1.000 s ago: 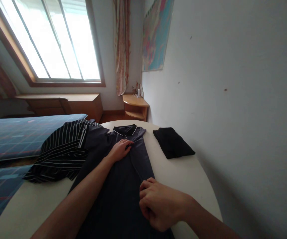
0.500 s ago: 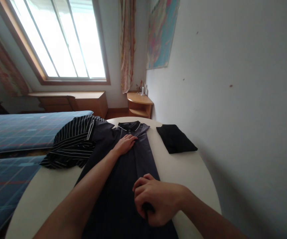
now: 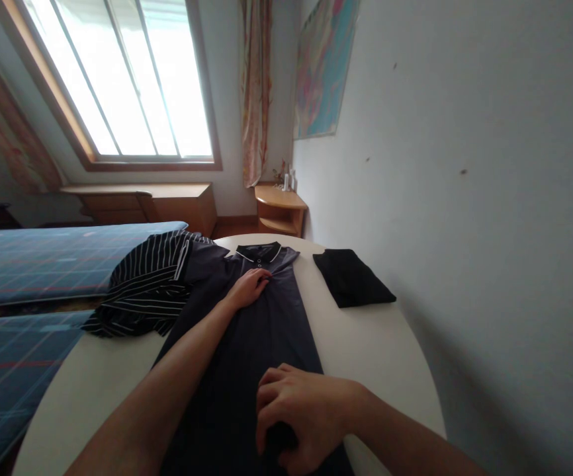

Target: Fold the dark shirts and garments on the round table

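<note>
A dark navy polo shirt (image 3: 271, 337) with white-edged collar lies lengthwise on a round white table (image 3: 380, 350), collar at the far end. My left hand (image 3: 250, 289) rests on its chest below the buttons, fingers curled together on the cloth, with small creases running out from the fingertips. Over the shirt's near part is my right hand (image 3: 301, 413), its fingers bent and apart from the thumb. Dark cloth shows through the gap between them. Whether the fingertips touch the shirt is hard to see.
A folded black garment (image 3: 353, 277) lies at the table's right. On the left, a black-and-white striped garment (image 3: 142, 284) is heaped against the shirt's sleeve. A bed with a blue plaid cover (image 3: 33, 264) borders the table's left, a wall (image 3: 489, 264) its right.
My right hand has come lower, toward me, and its thumb and fingers have spread apart. My left hand stays on the chest, its fingers curled a little more.
</note>
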Demonstrator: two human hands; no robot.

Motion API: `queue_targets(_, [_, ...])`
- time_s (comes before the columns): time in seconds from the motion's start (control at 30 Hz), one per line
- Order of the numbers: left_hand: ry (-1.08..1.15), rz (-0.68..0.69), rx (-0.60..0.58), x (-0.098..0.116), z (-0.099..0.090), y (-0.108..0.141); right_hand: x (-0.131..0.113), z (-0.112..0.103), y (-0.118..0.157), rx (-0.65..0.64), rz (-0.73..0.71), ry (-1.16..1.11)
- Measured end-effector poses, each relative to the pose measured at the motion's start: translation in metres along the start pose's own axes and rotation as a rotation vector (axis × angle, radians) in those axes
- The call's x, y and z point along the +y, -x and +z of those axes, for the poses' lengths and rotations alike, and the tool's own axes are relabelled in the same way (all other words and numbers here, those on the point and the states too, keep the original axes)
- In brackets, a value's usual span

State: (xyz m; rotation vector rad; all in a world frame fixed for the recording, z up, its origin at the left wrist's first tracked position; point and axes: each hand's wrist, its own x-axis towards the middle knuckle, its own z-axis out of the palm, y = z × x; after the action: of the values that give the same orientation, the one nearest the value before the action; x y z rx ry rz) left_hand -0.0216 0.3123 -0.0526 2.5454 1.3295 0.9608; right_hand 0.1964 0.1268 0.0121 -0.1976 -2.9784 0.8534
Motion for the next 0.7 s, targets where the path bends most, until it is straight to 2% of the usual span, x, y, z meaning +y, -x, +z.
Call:
queue_targets(0.1, [0.014, -0.011, -0.001, -0.001, 0.000, 0.000, 0.005, -0.002, -0.001, 0.058, -0.063, -0.061])
queue_targets(0.17, [0.020, 0.006, -0.012, -0.001, 0.001, 0.000, 0.010, -0.006, -0.001, 0.136, -0.029, -0.074])
queue_targets(0.3, [0.030, 0.034, -0.034, 0.001, 0.001, 0.001, 0.035, -0.020, -0.001, 0.419, 0.315, -0.031])
queue_targets(0.4, [0.030, 0.018, -0.054, 0.002, 0.001, 0.000, 0.071, -0.036, -0.004, 0.628, 0.577, -0.027])
queue_targets(0.53, [0.026, 0.016, -0.058, 0.003, 0.000, -0.002, 0.137, -0.066, -0.014, 0.799, 0.857, 0.005])
queue_targets(0.7, [0.052, 0.020, -0.052, 0.001, 0.000, -0.002, 0.207, -0.102, -0.031, 0.871, 1.133, 0.060])
